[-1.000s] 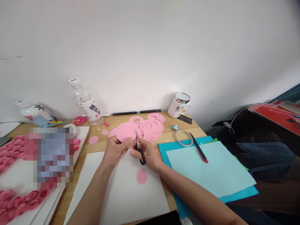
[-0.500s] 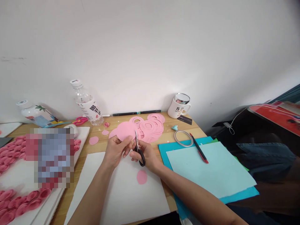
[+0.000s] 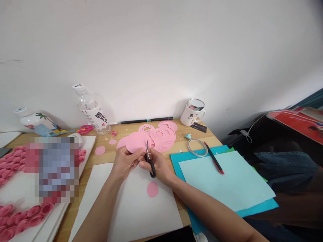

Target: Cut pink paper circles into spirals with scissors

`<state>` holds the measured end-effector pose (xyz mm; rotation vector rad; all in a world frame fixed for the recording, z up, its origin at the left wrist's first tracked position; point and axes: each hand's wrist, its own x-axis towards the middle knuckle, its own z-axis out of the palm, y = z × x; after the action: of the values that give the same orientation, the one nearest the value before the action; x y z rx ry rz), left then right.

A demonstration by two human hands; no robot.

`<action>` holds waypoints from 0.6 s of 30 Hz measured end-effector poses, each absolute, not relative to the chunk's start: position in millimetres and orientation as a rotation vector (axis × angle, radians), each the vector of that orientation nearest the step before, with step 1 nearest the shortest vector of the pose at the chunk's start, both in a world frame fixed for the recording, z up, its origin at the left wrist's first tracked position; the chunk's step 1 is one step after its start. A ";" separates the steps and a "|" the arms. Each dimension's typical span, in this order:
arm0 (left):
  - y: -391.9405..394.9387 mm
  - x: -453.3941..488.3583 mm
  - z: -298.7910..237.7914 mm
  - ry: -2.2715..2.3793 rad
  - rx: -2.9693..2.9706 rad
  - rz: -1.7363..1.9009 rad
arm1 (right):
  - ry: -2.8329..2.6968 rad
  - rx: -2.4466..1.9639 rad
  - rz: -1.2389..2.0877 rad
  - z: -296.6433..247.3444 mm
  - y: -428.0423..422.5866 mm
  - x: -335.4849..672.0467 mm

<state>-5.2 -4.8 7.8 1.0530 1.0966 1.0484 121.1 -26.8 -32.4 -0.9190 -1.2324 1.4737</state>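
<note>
Between the thumb and fingers of my left hand (image 3: 126,161) is a round piece of pink paper (image 3: 136,141), held up by its lower edge. Black-handled scissors (image 3: 150,164) are gripped in my right hand (image 3: 160,166), their blades pointing up at the paper's right edge. Both hands are close together over a white sheet (image 3: 136,208). On that sheet lies a small pink paper circle (image 3: 152,189). Behind the hands is a heap of pink paper rings and scraps (image 3: 164,136), partly covered by the held piece.
Left, a white board (image 3: 15,191) carries rolled pink paper flowers (image 3: 35,218). Bottles (image 3: 94,114) and a mug (image 3: 193,114) stand by the wall. Right are light blue paper (image 3: 224,181), a tape ring (image 3: 197,148) and a red-black pen (image 3: 214,158).
The scissors have shifted slightly against the right edge of the pink paper, and the paper has turned a little. The camera view has moved slightly. Both hands keep their hold.
</note>
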 end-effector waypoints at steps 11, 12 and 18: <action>-4.7 -6.3 7.8 1.107 1.073 1.039 | -1.205 -0.929 1.501 -32.0 -27.1 118.7; -4.7 -6.3 8.1 1.108 1.073 1.039 | -1.200 -0.921 1.497 -31.6 -27.3 118.7; -4.3 -7.3 7.8 1.103 1.102 1.048 | -1.183 -0.927 1.478 -27.7 -28.8 119.3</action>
<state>-7.3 -4.3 7.8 1.1019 1.1029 1.0481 119.3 -28.8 -27.7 -0.9273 -1.1829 1.4783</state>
